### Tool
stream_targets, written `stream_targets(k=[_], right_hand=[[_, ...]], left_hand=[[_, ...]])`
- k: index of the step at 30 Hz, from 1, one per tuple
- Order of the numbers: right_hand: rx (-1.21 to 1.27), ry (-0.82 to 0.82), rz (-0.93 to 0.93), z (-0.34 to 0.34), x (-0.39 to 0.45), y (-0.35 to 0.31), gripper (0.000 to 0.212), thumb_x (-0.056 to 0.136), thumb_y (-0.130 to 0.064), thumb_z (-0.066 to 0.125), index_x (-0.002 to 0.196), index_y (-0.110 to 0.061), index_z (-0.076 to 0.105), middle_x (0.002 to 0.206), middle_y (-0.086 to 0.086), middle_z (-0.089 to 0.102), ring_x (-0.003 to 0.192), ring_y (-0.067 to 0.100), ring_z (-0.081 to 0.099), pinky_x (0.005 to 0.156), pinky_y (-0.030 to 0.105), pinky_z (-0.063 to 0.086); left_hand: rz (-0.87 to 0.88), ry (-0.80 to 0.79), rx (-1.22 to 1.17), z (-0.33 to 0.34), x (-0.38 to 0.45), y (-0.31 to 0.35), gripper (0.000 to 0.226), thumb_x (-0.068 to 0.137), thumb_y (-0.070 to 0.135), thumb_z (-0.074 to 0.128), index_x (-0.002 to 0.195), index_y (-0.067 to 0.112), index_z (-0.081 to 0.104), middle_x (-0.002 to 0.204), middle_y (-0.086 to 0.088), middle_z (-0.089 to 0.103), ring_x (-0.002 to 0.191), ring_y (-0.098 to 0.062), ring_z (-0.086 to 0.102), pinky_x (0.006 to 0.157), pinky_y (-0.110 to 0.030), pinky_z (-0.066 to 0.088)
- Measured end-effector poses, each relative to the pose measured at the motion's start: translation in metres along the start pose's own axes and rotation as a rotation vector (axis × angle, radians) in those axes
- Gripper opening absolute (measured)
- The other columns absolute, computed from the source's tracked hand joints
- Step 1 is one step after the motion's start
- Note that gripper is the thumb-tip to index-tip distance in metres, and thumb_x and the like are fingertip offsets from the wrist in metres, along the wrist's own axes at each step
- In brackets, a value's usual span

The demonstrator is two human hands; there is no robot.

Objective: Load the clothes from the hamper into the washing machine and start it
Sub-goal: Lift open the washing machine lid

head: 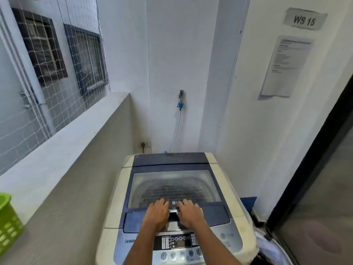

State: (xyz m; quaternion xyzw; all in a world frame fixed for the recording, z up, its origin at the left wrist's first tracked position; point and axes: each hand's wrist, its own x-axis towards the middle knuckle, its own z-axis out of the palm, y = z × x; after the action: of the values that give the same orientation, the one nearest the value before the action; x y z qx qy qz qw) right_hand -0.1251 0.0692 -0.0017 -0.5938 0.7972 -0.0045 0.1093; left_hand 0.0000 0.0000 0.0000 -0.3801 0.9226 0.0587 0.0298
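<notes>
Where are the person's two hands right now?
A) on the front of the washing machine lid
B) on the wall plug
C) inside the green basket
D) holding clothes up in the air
A: the left hand and right hand both rest side by side at the front edge of the closed washing machine lid, around its handle; the green basket sits apart, at the far left.

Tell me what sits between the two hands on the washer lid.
In the head view, the lid's silver handle lies between the left hand and the right hand, with a small round white spot on the lid just beyond it.
</notes>
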Motion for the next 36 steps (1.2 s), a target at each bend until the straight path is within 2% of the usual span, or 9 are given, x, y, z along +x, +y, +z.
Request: stream_targets(k=[3,6,17,21,23,27,29,32,36], right_hand=[[0.004,0.062,0.020,0.010,-0.001,0.001,0.040,0.098,-0.029,0.037,0.136,-0.017,0.038,0.139,0.008,0.043,0.129,0.027,0.038,0.103,0.042,0.031],[0.012,0.082,0.016,0.014,-0.001,0.000,0.042,0.098,-0.030,0.036,0.138,-0.019,0.037,0.139,0.007,0.042,0.129,0.026,0.038,0.105,0.042,0.029],[0.079,0.114,0.060,0.028,0.003,-0.004,0.046,0.098,-0.038,0.034,0.141,-0.022,0.035,0.147,-0.002,0.038,0.140,0.017,0.028,0.117,0.044,0.013],[0.068,0.172,0.081,0.036,-0.001,-0.013,0.046,0.095,-0.038,0.035,0.137,-0.021,0.045,0.142,-0.002,0.048,0.136,0.020,0.040,0.112,0.048,0.027],[0.070,0.205,0.075,0.045,-0.011,-0.015,0.044,0.087,-0.039,0.036,0.118,-0.026,0.063,0.121,-0.006,0.065,0.115,0.014,0.061,0.094,0.040,0.049],[0.088,0.219,0.013,0.056,-0.046,-0.018,0.033,0.088,-0.036,0.036,0.109,-0.034,0.062,0.106,-0.015,0.067,0.101,0.004,0.063,0.092,0.029,0.051],[0.025,0.277,-0.005,0.054,-0.047,-0.015,0.036,0.092,-0.034,0.028,0.110,-0.029,0.059,0.103,-0.010,0.063,0.098,0.009,0.060,0.098,0.032,0.046],[-0.005,0.201,-0.090,0.035,-0.038,-0.015,0.043,0.096,-0.033,0.016,0.109,-0.017,0.054,0.111,0.004,0.059,0.104,0.023,0.052,0.095,0.039,0.039],[0.034,0.281,-0.131,0.007,-0.028,-0.014,0.058,0.086,-0.040,0.008,0.105,-0.013,0.055,0.110,0.008,0.062,0.103,0.027,0.055,0.084,0.040,0.039]], left_hand=[[-0.023,0.008,-0.089,0.012,0.001,0.002,0.056,0.088,0.036,0.007,0.123,0.013,0.044,0.129,-0.008,0.045,0.120,-0.028,0.045,0.095,-0.039,0.039],[-0.042,-0.012,-0.104,0.017,0.007,0.002,0.034,0.099,0.029,0.026,0.124,0.014,0.042,0.131,-0.007,0.043,0.121,-0.025,0.043,0.098,-0.037,0.036],[-0.044,-0.077,-0.116,0.035,0.013,-0.006,0.049,0.101,0.034,0.024,0.147,0.018,0.024,0.157,-0.003,0.017,0.146,-0.022,0.012,0.119,-0.046,0.010],[-0.045,0.000,-0.134,0.052,-0.008,-0.004,0.074,0.095,0.044,-0.009,0.136,0.020,0.048,0.141,-0.002,0.050,0.135,-0.020,0.042,0.114,-0.045,0.026],[-0.025,0.069,-0.123,0.063,-0.020,-0.001,0.058,0.099,0.036,0.011,0.117,0.024,0.065,0.121,0.003,0.066,0.117,-0.017,0.060,0.107,-0.040,0.036],[0.055,0.178,-0.181,0.076,-0.042,0.010,0.039,0.083,0.027,0.041,0.114,0.023,0.064,0.110,0.006,0.067,0.103,-0.013,0.064,0.103,-0.037,0.040],[0.014,0.237,-0.190,0.068,-0.041,0.012,0.039,0.089,0.030,0.029,0.110,0.024,0.061,0.106,0.005,0.065,0.097,-0.014,0.060,0.094,-0.030,0.045],[0.041,0.257,-0.193,0.047,-0.031,0.017,0.073,0.079,0.041,-0.009,0.105,0.020,0.055,0.107,0.000,0.061,0.100,-0.017,0.054,0.089,-0.030,0.042],[0.081,0.306,-0.144,0.015,-0.020,0.014,0.080,0.072,0.042,-0.015,0.103,0.017,0.055,0.105,-0.004,0.065,0.097,-0.022,0.060,0.080,-0.034,0.045]])
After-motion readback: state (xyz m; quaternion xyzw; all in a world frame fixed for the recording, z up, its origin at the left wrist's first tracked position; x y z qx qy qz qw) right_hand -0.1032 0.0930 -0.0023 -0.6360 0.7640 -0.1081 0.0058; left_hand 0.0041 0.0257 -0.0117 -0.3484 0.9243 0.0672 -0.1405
